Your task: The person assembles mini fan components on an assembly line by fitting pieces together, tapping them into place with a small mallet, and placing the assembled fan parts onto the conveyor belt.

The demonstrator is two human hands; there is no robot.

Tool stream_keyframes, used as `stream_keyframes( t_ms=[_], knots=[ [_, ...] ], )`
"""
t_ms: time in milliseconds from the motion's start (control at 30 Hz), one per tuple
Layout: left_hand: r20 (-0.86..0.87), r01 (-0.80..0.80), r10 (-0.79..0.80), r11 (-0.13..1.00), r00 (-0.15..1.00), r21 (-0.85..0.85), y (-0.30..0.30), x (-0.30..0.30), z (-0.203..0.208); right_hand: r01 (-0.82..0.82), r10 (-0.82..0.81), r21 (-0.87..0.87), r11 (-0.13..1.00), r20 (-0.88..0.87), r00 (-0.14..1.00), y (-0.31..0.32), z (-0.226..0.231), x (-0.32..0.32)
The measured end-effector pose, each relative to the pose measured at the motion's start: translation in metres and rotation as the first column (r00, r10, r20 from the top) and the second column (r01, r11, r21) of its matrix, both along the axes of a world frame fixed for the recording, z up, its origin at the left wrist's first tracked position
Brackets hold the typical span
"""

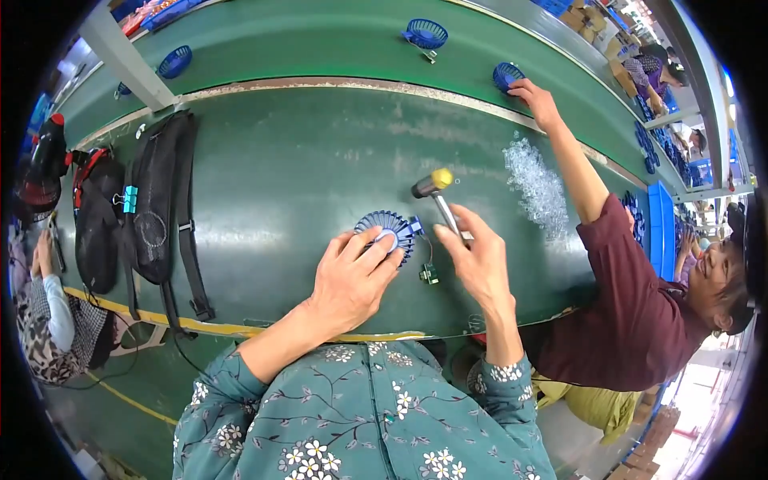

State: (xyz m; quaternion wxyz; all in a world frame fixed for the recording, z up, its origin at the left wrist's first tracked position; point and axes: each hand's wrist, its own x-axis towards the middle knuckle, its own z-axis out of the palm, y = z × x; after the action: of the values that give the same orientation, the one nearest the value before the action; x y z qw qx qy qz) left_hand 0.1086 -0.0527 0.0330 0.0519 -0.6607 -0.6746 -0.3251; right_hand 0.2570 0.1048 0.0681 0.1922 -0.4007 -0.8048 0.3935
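Under the fingers of my left hand (360, 276) a round blue slatted plastic fan grille (382, 222) is pressed to the green bench. A thin wire runs from the grille's right edge to a small green circuit board (430, 274), which lies on the bench between my hands. My right hand (480, 256) is closed round the metal handle of a small mallet (442, 204). The mallet's head, yellow at one end and black at the other, is raised up and to the right of the grille.
Black bags (156, 200) lie on the bench at left. Small clear plastic pieces (536, 184) are heaped at right. Beyond a ledge, more blue grilles (426, 34) sit on a green belt (320, 48). A co-worker's hand (536, 100) touches one at far right. Another person sits at far left.
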Motion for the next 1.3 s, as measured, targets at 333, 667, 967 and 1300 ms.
stream_keyframes(
  t_ms=[333,667,967,1300],
  knots=[
    [-0.005,-0.023,0.023,0.999,1.000,0.032,-0.003,0.001,0.002,-0.055,0.033,0.203,0.978,0.107,0.994,-0.042,-0.019,0.035],
    [0.077,0.068,-0.063,0.995,0.995,-0.067,-0.024,-0.013,0.016,0.425,-0.441,0.220,0.878,0.031,0.897,0.082,-0.029,0.070],
    [0.016,-0.102,0.106,0.981,0.994,-0.167,-0.012,-0.013,0.030,0.303,-0.446,0.490,0.817,0.206,0.871,0.104,-0.037,0.051],
    [0.292,-0.036,0.082,0.987,0.953,-0.159,-0.002,-0.022,0.018,0.064,-0.330,-0.719,0.692,-0.236,0.914,0.024,0.019,0.013]
  ],
)
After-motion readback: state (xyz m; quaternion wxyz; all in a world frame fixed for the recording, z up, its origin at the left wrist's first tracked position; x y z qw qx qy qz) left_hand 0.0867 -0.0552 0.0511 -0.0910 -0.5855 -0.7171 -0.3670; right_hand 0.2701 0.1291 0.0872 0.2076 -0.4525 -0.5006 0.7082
